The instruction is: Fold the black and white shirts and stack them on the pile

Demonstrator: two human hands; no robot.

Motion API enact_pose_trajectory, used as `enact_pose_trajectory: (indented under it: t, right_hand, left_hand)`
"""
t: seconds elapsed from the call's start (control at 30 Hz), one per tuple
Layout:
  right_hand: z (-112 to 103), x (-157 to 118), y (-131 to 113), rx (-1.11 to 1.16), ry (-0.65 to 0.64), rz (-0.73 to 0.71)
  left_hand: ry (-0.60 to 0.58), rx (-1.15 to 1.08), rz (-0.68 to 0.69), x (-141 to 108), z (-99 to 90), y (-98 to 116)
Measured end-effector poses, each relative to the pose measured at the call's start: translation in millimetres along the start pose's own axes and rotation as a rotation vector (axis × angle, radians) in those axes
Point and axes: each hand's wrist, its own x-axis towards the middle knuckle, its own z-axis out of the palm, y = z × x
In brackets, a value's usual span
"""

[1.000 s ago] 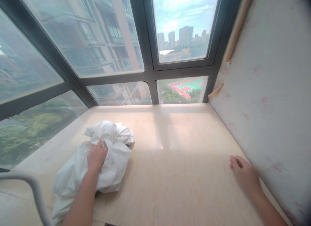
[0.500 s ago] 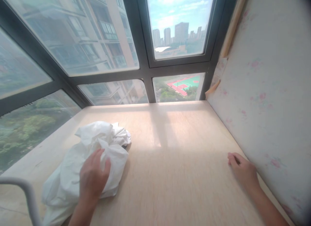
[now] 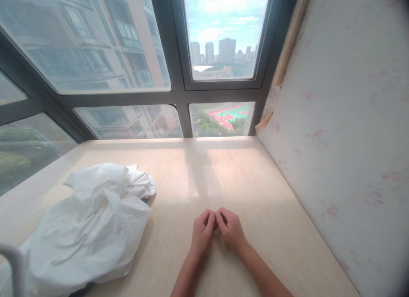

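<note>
Over the middle of the pale wooden surface (image 3: 179, 182), my left hand (image 3: 203, 229) and my right hand (image 3: 229, 228) meet at the fingertips. Both have curled, closed fingers, with thumbs pressed against them. Whatever they may hold between them is hidden. To their left lies a crumpled white cloth or soft bag (image 3: 92, 224), heaped up and touched by neither hand. Something dark shows under its edges.
A grey curved tube (image 3: 14, 263) stands at the lower left, beside the white heap. Behind the surface rise dark window frames (image 3: 179, 96). A flower-patterned wall (image 3: 338, 160) bounds the right side, its paper torn near the window.
My left hand has left the white heap and moved right to the middle. My right hand has come left from beside the wall to meet it. The view has turned slightly right.
</note>
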Motion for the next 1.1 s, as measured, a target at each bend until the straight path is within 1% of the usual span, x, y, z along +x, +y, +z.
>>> enact_pose_trajectory:
  t: [0.07, 0.13, 0.4, 0.67, 1.1]
  right_hand:
    - [-1.5, -0.9, 2.4, -0.062, -0.013, -0.02]
    - [-4.5, -3.1, 4.5, -0.069, -0.013, -0.029]
    - [-6.5, -6.8, 3.3, -0.005, -0.023, 0.004]
    - [-8.5, -8.6, 5.1, -0.03, -0.017, -0.024]
    - [-10.1, -9.9, 2.9, 0.04, -0.048, -0.01]
  left_hand:
    - [-0.014, 0.015, -0.003, -2.6, 1.7, -2.3]
    - [-0.022, 0.024, -0.005, -5.9, 1.8, -3.8]
    - [-0.032, 0.058, -0.012, -8.5, 2.4, -5.6]
    - [-0.03, 0.068, -0.008, -10.3, 3.1, -2.5]
    - [-0.014, 0.037, -0.017, -9.9, 2.9, -3.9]
